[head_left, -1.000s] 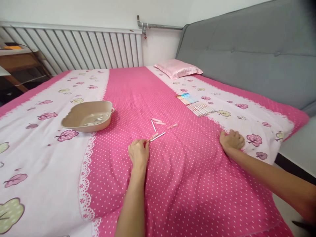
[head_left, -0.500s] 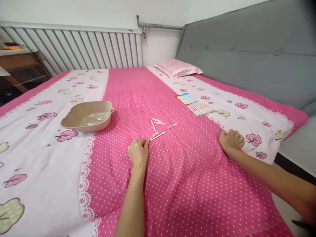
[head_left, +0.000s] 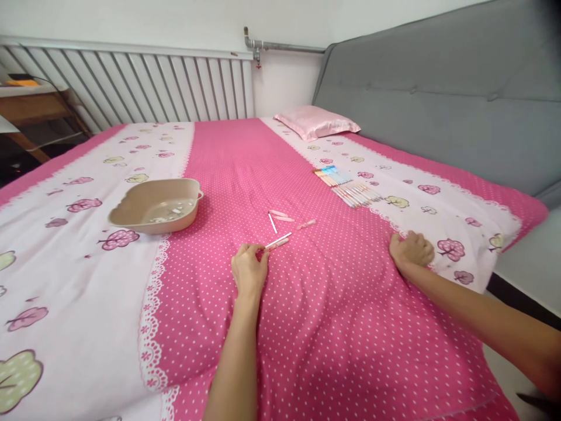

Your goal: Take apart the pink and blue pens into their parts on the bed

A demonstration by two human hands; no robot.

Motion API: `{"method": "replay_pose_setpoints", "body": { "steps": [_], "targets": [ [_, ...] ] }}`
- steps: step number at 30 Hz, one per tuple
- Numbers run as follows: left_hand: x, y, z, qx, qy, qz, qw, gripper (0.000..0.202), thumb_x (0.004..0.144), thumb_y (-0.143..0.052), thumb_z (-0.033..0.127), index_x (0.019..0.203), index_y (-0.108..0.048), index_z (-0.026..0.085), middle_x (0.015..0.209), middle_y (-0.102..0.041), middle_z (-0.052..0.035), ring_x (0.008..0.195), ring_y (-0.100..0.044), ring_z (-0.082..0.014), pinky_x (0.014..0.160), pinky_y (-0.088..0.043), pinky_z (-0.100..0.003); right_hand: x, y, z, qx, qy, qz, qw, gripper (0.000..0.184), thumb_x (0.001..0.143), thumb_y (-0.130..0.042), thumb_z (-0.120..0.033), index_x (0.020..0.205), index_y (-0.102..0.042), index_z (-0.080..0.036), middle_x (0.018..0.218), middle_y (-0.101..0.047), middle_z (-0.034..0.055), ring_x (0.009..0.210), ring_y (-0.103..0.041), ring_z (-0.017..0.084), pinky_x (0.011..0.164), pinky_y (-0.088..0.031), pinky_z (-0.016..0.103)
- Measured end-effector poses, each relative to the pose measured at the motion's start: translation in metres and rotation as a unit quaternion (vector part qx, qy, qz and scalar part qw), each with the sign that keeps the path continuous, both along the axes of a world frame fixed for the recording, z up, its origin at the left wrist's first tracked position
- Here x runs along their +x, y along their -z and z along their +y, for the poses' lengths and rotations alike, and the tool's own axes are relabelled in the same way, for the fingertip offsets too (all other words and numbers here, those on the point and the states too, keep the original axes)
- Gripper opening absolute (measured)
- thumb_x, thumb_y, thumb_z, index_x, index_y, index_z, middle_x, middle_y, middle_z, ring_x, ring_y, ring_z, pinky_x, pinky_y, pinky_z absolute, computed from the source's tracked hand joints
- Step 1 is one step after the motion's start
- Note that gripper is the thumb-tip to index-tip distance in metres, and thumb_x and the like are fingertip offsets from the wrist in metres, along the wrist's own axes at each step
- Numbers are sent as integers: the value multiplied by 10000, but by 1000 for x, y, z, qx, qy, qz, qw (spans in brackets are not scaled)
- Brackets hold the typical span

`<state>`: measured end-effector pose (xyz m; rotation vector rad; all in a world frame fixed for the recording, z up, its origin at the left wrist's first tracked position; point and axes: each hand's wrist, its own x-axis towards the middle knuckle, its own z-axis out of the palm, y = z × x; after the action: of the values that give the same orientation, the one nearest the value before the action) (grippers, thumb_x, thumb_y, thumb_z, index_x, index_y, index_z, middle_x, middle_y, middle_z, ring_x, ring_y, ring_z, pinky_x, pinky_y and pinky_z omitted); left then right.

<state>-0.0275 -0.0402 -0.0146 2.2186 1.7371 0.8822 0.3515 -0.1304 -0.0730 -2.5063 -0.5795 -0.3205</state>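
My left hand [head_left: 249, 269] has thumb and fingertips pinched at the near ends of a white pen-like stick [head_left: 277, 240] and a pink pen [head_left: 283, 242], which lie side by side low over the bedspread. I cannot tell whether it grips both or only one. Just beyond are another thin white stick [head_left: 272, 222], a pair of pink pens [head_left: 281, 216] and a single pink pen [head_left: 306, 224]. My right hand [head_left: 412, 248] rests on the bed with its fingers curled in, and nothing shows in it.
A beige plastic basin [head_left: 127, 222] with small pale pieces inside stands at left. Rows of blue and orange pens [head_left: 332, 175] and whitish pens [head_left: 356, 194] lie at right. A pink pillow [head_left: 316, 121] sits by the grey headboard [head_left: 429, 88]. Behind is a white radiator [head_left: 131, 85].
My left hand has shifted slightly right and away from me. The white stick and the pink pen have swapped sides, with the pink pen now on the near right side. My right hand stays put.
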Motion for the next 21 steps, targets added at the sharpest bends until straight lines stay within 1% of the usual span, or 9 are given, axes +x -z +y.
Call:
{"method": "replay_pose_setpoints", "body": {
  "steps": [3,4,7,9,11,15,18,21],
  "targets": [
    [1,-1,1,2,-16,2,1000,244,754,-605,324,965,-656,214,932,-615,-35,755,-580,-181,694,-435,-285,1,1,1,-1,35,-33,999,464,764,-404,-383,1114,-542,-111,1203,-521,184,1144,-403,334,966,-276,481],
    [2,-1,1,3,-17,11,1000,273,752,-607,329,991,-647,205,955,-612,-43,794,-580,-191,722,-437,-291,1,2,1,-3,36,-37,999,463,759,-412,-378,1112,-547,-111,1200,-527,182,1137,-413,332,961,-284,479],
    [2,-1,2,2,-1,61,998,328,774,-581,341,1051,-628,171,1003,-605,-75,910,-556,-224,799,-426,-316,2,4,2,-5,39,-38,999,451,758,-422,-367,1110,-551,-118,1199,-532,175,1131,-421,331,958,-289,484],
    [3,-1,2,-1,15,95,995,320,801,-545,338,1057,-629,165,1018,-603,-83,934,-541,-236,815,-415,-329,2,4,2,-7,39,-37,999,441,766,-423,-365,1112,-547,-121,1197,-531,171,1131,-419,326,963,-287,480],
    [3,-2,2,-8,32,113,993,298,822,-517,326,1051,-634,175,1003,-606,-78,920,-538,-236,802,-410,-330,2,3,2,-8,35,-34,999,428,776,-425,-368,1114,-541,-131,1199,-527,167,1135,-412,324,966,-283,483],
    [4,-6,1,-22,66,111,991,245,834,-500,280,1012,-648,199,919,-611,-56,870,-542,-212,764,-402,-304,0,1,2,-12,38,-28,999,412,784,-435,-351,1121,-539,-140,1202,-524,164,1145,-404,316,966,-280,482],
    [4,-8,0,-25,70,105,992,219,835,-500,271,972,-661,212,877,-610,-44,832,-544,-196,737,-398,-287,-1,-2,2,-18,42,-24,999,423,780,-439,-348,1135,-540,-142,1216,-522,156,1146,-408,310,970,-278,462],
    [4,-8,0,-24,68,99,992,219,845,-485,270,947,-670,214,854,-609,-41,811,-546,-185,720,-394,-275,-2,-3,2,-20,39,-24,999,420,786,-440,-331,1148,-533,-140,1216,-523,162,1149,-408,313,960,-278,468]
  ]
}}
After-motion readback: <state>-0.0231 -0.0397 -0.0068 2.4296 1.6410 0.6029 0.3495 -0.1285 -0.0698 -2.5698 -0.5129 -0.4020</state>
